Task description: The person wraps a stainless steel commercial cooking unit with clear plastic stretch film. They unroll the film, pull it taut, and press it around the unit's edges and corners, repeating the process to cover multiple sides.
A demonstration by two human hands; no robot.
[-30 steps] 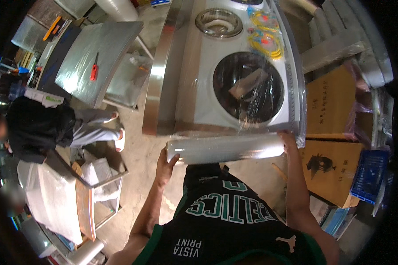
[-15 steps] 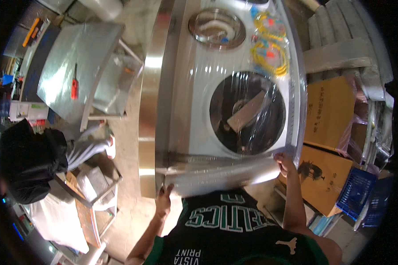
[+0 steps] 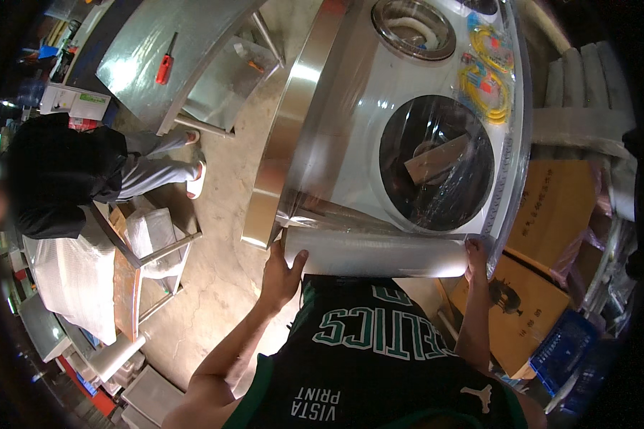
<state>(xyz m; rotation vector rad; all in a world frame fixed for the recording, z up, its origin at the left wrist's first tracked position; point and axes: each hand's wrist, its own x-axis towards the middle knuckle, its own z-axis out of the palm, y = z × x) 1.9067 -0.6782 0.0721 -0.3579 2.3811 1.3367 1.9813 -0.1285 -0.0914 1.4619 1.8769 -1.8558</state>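
Observation:
A wide roll of clear stretch film [image 3: 379,256] lies crosswise in front of my body, against the near end of a long steel unit [image 3: 268,171]. My left hand [image 3: 283,275] grips the roll's left end, thumb on the near side. At the other end, my right hand [image 3: 476,262] is closed around the roll's tip. Film covers the unit's top, over a large dark round plate [image 3: 401,157] with a brown cardboard piece [image 3: 436,159] on it. Farther off are a steel-rimmed round opening [image 3: 447,48] and yellow coiled hoses [image 3: 504,107] in clear bags.
Cardboard boxes [image 3: 544,207] and a blue plastic basket [image 3: 562,343] stand close on the right, with wrapped long rolls [image 3: 587,86] beyond. On the left, a person in black [image 3: 64,171] is by a metal frame. A red-handled screwdriver [image 3: 164,69] lies on a steel table [image 3: 207,43].
The film roll has gone from slanted to nearly level across the unit's end. My left hand has moved up with it, and my view has turned, shifting the unit rightward.

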